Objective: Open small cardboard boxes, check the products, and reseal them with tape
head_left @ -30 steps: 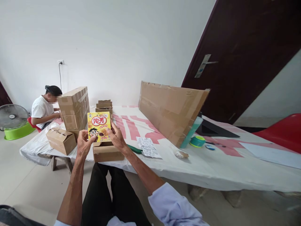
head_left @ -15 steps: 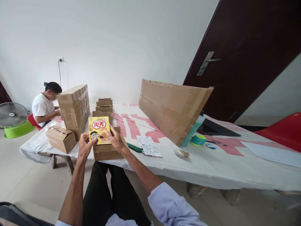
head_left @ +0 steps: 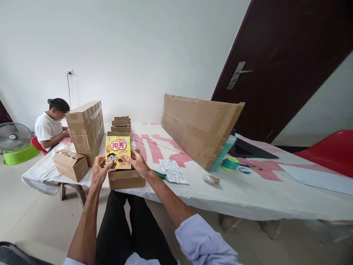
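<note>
Between my two hands is a yellow snack box (head_left: 118, 152) with a red-and-white label and a cartoon face, its front turned toward me. My left hand (head_left: 100, 170) grips its lower left edge, thumb on the front. My right hand (head_left: 138, 162) holds the right edge, thumb also on the front. The fingers behind the box are hidden. Just below and behind it, an open cardboard box (head_left: 127, 179) rests at the table's near edge, its inside mostly covered by the snack box and my hands.
Taped cartons (head_left: 85, 129) and a small carton (head_left: 71, 165) stand left, near a seated person (head_left: 51, 125). Beyond are upright cardboard pieces (head_left: 121, 125). To the right are a printed sheet (head_left: 173, 171), a large cardboard panel (head_left: 198, 129) and a tape roll (head_left: 230, 163).
The snack box has shifted slightly right relative to the open cardboard box, still in both hands. The whole view has turned a little, moving the surroundings slightly left.
</note>
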The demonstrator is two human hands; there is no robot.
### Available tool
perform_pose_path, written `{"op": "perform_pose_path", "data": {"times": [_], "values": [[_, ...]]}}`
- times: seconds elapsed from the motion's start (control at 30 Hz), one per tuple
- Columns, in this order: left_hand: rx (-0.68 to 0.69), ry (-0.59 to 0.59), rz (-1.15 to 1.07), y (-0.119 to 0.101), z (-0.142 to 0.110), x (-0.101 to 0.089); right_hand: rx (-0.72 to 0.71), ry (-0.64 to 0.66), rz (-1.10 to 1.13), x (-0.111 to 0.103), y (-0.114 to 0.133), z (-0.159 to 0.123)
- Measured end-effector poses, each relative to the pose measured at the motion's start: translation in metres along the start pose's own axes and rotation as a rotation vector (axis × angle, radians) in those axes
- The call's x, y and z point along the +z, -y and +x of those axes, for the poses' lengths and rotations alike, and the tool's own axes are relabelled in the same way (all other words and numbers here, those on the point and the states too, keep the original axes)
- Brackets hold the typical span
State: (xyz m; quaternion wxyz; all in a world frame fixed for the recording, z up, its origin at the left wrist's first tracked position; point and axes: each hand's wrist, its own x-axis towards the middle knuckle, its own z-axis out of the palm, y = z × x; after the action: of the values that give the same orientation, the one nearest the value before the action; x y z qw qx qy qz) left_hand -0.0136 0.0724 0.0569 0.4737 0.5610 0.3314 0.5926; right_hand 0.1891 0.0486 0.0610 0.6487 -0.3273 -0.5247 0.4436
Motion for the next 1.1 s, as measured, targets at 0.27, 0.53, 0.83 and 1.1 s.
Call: {"op": "perform_pose_path", "data": {"times": [0.27, 0.53, 0.83, 1.1], "values": [[0.198, 0.196, 0.663, 0.01, 0.022, -0.028, -0.209, -0.417, 0.001, -0.085, 0.042, -0.016], [0.113, 0.363, 0.859, 0.034, 0.047, -0.011, -0.185, -0.699, -0.126, -0.16, 0.038, -0.067], [0.12, 0.357, 0.966, 0.023, 0.052, 0.001, -0.093, -0.68, -0.314, -0.176, -0.001, -0.067], [0.276, 0.473, 0.924, 0.023, 0.026, -0.006, -0.041, -0.54, -0.449, -0.197, -0.042, -0.008]]}}
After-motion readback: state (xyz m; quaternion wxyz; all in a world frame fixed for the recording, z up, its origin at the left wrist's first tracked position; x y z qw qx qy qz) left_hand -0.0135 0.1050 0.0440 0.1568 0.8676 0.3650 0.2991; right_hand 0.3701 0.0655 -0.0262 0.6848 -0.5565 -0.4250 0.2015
